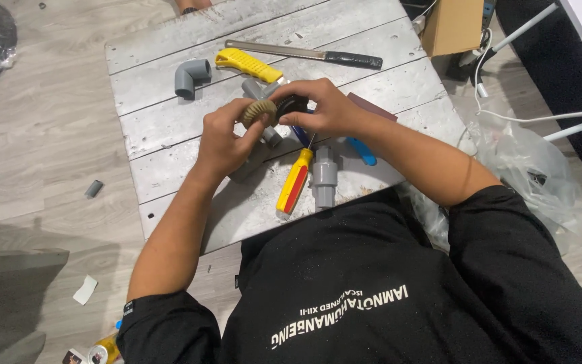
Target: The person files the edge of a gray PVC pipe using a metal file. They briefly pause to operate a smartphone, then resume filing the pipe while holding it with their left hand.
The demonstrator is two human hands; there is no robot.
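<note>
Tan and ribbed, the round brush-like piece [259,111] sits between your two hands, lifted just above the grey plank board [170,81]. Your left hand [227,141] closes around it from below and from the left, fingers curled over its rim. Your right hand [328,108] comes in from the right and pinches a small black part [293,104] that touches the tan piece on its right side. So the two parts lie side by side along a line running left to right, each hand gripping its own. Both hands are equally near the joint; neither stands open.

Under your hands, partly hidden, lie grey pipe fittings [256,88]. Just below the right hand a yellow and red screwdriver [294,180] points its tip up toward your fingers, with a grey pipe coupling [325,176] beside it. Farther up the board rest a grey elbow [190,76], a yellow utility knife [247,65] and a hand saw [304,54].
</note>
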